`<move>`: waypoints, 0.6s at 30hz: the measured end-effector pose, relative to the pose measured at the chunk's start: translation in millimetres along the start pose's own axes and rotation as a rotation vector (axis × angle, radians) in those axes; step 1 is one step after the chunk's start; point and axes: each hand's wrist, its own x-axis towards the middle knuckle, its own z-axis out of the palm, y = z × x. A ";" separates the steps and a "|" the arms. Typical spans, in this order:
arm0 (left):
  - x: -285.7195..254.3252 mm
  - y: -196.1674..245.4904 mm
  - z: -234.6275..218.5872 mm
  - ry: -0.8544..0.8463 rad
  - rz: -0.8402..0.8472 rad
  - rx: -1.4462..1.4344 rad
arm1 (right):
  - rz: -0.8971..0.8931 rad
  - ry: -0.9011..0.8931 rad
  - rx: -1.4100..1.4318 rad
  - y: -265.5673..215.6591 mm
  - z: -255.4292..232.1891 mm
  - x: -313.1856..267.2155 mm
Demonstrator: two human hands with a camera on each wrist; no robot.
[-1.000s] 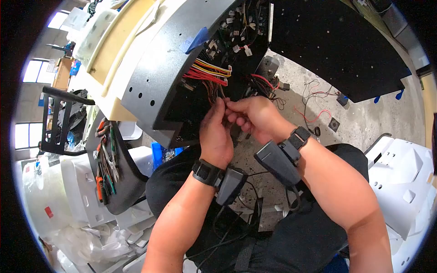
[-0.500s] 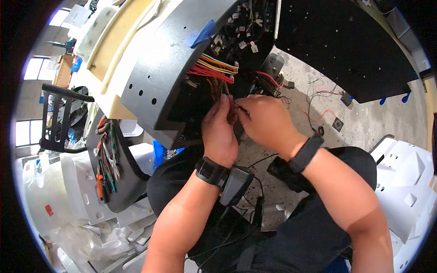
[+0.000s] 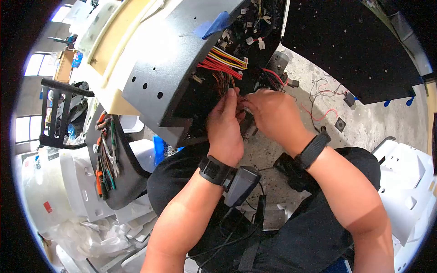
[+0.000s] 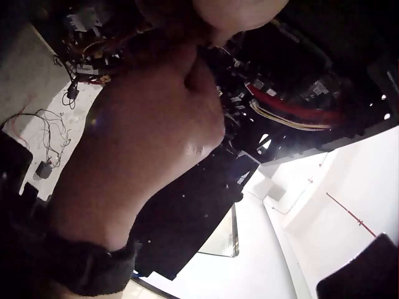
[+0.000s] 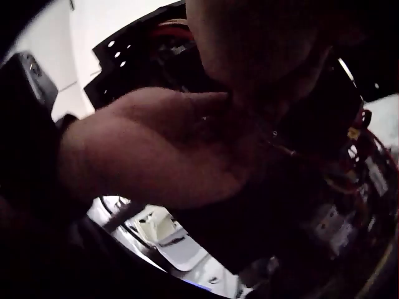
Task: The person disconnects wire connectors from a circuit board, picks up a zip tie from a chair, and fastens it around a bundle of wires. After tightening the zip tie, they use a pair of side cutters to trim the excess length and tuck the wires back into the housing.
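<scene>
A bundle of thin brown wires [image 3: 223, 82] hangs inside the dark metal housing [image 3: 157, 82]. My left hand [image 3: 226, 132] pinches the lower part of this bundle between thumb and fingers. Close against it, my right hand [image 3: 280, 116] has its fingers curled at the same wires, with its back toward the head camera. The fingertips of both hands meet there and largely hide the wire ends. Just above them, red wires [image 3: 221, 68] and yellow and white wires [image 3: 230, 57] end in small white connectors. Both wrist views are dark around the fingertips.
Hand tools [image 3: 105, 159] lie on a dark panel at left, by white plastic parts and clear bags [image 3: 86, 239]. A black perforated panel [image 3: 346, 50] stands at upper right. Loose cables [image 3: 316, 95] lie on the concrete floor; a white molded part [image 3: 400, 182] is at right.
My right hand has turned over, its back now facing up and its wrist device swung underneath. My left hand keeps its pinch on the wires. The head view has shifted slightly.
</scene>
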 end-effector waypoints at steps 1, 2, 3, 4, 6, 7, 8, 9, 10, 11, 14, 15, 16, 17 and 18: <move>-1.7 -0.1 0.0 0.012 -0.017 0.015 | -0.044 -0.037 -0.070 -1.1 -4.0 0.5; -3.1 0.0 0.4 0.013 -0.018 0.014 | -0.089 -0.075 -0.140 -1.3 -6.8 0.2; -4.3 1.0 0.5 0.003 -0.030 0.024 | -0.091 -0.075 -0.141 -0.8 -8.2 -1.6; -5.5 2.3 -0.1 -0.005 -0.039 0.033 | -0.086 -0.071 -0.132 -0.7 -9.7 -4.2; -10.3 2.0 0.7 -0.034 -0.050 0.040 | -0.087 -0.065 -0.126 -0.6 -14.1 -9.5; -13.7 0.9 2.2 -0.064 -0.067 0.046 | -0.057 -0.083 -0.108 -0.6 -17.6 -13.1; -16.8 0.1 3.8 -0.094 -0.091 0.054 | -0.027 -0.100 -0.091 -0.4 -21.8 -17.0; -20.4 -1.1 4.2 -0.098 -0.086 0.049 | -0.031 -0.098 -0.097 -0.4 -25.7 -21.1; -24.1 -2.1 4.0 -0.135 -0.113 0.052 | -0.041 -0.102 -0.069 -0.6 -29.9 -24.7; -28.6 -1.6 3.8 -0.171 -0.134 0.055 | -0.056 -0.102 -0.040 -1.6 -35.3 -28.5; -50.8 1.6 10.9 -0.131 -0.101 0.164 | -0.087 -0.121 0.009 -13.2 -53.3 -39.3; -58.5 8.7 13.3 -0.120 -0.105 0.225 | -0.083 -0.136 0.036 -18.2 -57.9 -40.0; -69.9 18.1 15.9 -0.195 -0.049 0.160 | -0.170 -0.050 0.013 -16.3 -60.8 -47.0; -77.0 22.7 14.0 -0.287 -0.008 0.184 | -0.163 -0.140 -0.019 -21.3 -77.5 -49.3; -85.7 21.9 19.0 -0.269 0.016 0.116 | -0.187 -0.081 0.036 -31.2 -84.4 -49.6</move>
